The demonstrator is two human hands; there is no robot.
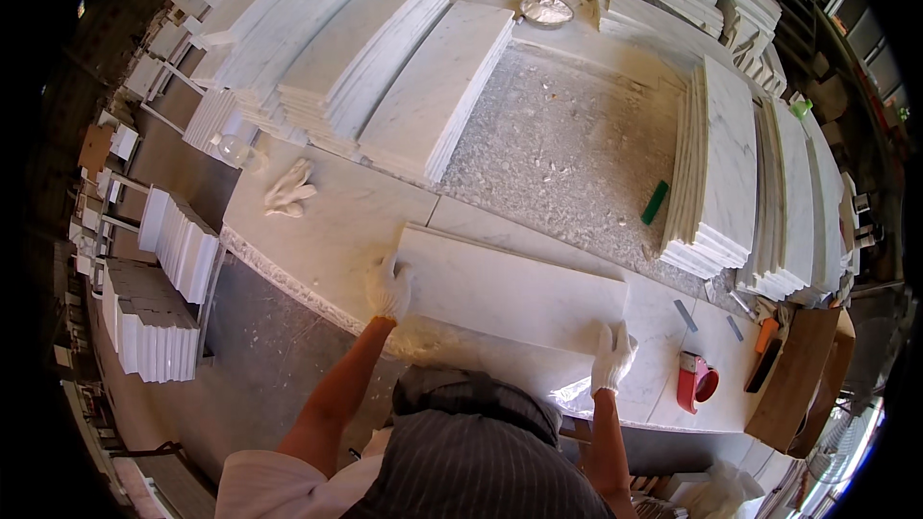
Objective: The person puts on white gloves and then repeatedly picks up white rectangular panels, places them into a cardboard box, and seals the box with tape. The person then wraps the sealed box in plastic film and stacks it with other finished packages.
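Observation:
A long white marble slab (510, 288) with faint grey veins lies flat in front of me, near the table's front edge. At its left end is my left hand (388, 290), in a white knit glove, closed on the short edge. My right hand (613, 359), gloved the same way, grips the near right corner. Parts of the fingers on both hands are hidden at the slab's edges. Crumpled clear plastic (437, 338) hangs along the table edge under the slab's near side.
Marble slab stacks stand at the far left (437, 86) and right (716, 163) of a chip-strewn recess (553, 125). Loose gloves (288, 189) lie left. Right of me are a red tape dispenser (696, 383) and a cardboard box (798, 380); a bowl of white paste (546, 12) sits far back.

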